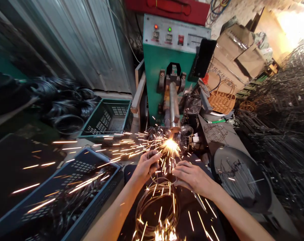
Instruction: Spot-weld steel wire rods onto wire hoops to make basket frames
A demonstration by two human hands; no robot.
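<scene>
We see both hands at lower center of the frame, just below a burst of sparks point(170, 146). The left hand point(145, 165) has its fingers pinched on a thin wire ring point(152, 176); the right hand point(191, 176) is curled, fingers closed on the same ring's far side, though the glare hides the exact contact. The ring meets the electrode arm point(174, 107) of the green welding machine point(167, 57) at center. Below the hands, a stack of wire rings point(155, 209) lies at bottom center, its lower edge cut off by the frame.

Spark streaks cross the blue crate point(74, 187) at lower left, so its contents are hard to make out. A green crate point(108, 117) sits left of the machine. The panel shows 1 red and 1 green lamp; its labels are too small to read. Printed characters on the cardboard boxes point(232, 63) at upper right are illegible. A wicker basket point(221, 100) sits below them.
</scene>
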